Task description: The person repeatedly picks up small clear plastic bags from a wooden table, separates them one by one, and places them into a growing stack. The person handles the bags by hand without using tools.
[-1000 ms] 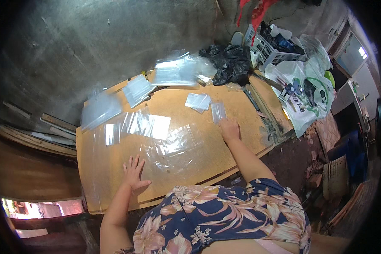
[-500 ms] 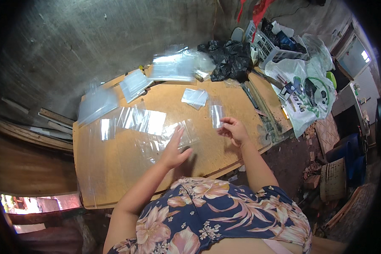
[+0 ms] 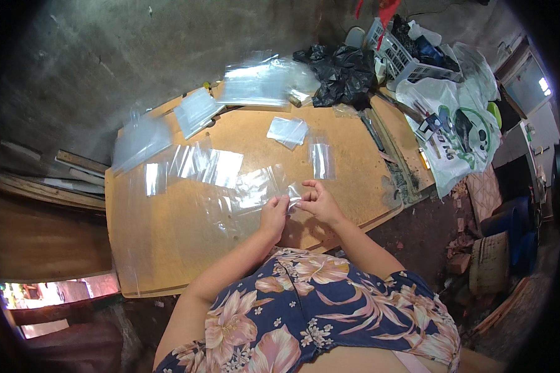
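Head-worn fisheye, facing down, tabletop near

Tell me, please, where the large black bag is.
In the head view, the large black bag lies at the table's far edge, right of centre, beside the grey crate.

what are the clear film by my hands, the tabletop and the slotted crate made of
The clear film is probably thin, glossy plastic: see-through, sharply glinting. The tabletop looks like dull wooden board, tan and marked. The crate seems matte grey plastic, given its moulded-looking slots.

Grey wall, wooden table, dark floor; bright opening lower left.
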A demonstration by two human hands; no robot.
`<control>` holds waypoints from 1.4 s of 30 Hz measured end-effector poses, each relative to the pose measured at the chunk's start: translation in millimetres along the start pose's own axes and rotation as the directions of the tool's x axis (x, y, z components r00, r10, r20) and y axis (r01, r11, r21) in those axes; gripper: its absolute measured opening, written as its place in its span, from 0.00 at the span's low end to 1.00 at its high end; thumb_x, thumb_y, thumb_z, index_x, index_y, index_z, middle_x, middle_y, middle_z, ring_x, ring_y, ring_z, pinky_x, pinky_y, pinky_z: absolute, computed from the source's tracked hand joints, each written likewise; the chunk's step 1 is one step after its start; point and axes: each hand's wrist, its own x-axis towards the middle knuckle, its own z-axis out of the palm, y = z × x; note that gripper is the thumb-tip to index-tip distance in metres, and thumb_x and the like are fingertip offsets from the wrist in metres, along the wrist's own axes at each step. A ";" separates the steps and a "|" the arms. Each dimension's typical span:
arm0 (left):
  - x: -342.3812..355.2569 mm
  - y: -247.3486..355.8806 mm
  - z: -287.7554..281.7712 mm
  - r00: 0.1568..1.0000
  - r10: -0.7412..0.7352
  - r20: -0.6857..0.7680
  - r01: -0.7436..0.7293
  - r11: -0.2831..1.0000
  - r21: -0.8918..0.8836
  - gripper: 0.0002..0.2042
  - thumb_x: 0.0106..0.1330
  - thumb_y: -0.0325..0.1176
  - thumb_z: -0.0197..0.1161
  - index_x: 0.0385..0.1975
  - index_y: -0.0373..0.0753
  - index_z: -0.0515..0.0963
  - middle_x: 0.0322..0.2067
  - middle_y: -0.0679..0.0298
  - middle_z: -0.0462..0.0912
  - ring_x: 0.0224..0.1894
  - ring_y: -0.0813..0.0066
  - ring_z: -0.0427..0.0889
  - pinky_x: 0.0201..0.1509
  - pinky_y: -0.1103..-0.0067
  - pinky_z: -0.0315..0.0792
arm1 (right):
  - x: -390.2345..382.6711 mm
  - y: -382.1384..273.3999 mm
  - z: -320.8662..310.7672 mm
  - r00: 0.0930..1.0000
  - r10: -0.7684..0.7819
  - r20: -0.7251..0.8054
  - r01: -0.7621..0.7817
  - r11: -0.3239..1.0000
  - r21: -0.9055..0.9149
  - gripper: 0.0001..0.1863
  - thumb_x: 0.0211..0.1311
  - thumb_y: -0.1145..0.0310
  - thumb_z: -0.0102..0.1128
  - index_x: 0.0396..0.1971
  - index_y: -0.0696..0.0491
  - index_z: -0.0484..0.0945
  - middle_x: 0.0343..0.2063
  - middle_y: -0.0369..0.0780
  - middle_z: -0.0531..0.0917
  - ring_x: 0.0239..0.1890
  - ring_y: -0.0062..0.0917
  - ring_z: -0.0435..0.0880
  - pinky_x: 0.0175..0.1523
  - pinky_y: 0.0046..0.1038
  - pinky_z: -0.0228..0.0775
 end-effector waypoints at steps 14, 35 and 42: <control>18.6 0.3 -54.5 0.678 0.660 0.323 -0.586 0.220 0.780 0.14 0.50 0.30 0.59 0.38 0.35 0.73 0.37 0.55 0.76 0.42 0.56 0.74 0.48 0.70 0.67 | 79.9 -6.0 -18.8 0.851 0.283 0.443 0.287 0.456 -0.842 0.23 0.46 0.76 0.60 0.47 0.50 0.73 0.28 0.39 0.81 0.32 0.29 0.80 0.36 0.30 0.70; 18.3 -12.5 -37.2 0.742 0.548 0.387 -0.376 -0.137 0.916 0.21 0.50 0.46 0.61 0.46 0.53 0.76 0.57 0.54 0.63 0.61 0.50 0.55 0.57 0.46 0.48 | -9.4 55.3 -8.5 0.895 -0.404 0.190 0.293 0.210 -0.933 0.21 0.55 0.63 0.54 0.48 0.55 0.70 0.56 0.46 0.65 0.61 0.39 0.59 0.62 0.44 0.50; 20.2 -8.1 -36.5 0.803 0.487 0.344 -0.332 -0.115 0.936 0.22 0.52 0.47 0.59 0.48 0.54 0.74 0.59 0.56 0.60 0.63 0.53 0.52 0.61 0.50 0.45 | -8.4 52.8 -5.6 0.904 -0.388 0.178 0.265 0.183 -0.947 0.21 0.56 0.61 0.53 0.49 0.54 0.69 0.56 0.46 0.65 0.61 0.38 0.59 0.63 0.44 0.49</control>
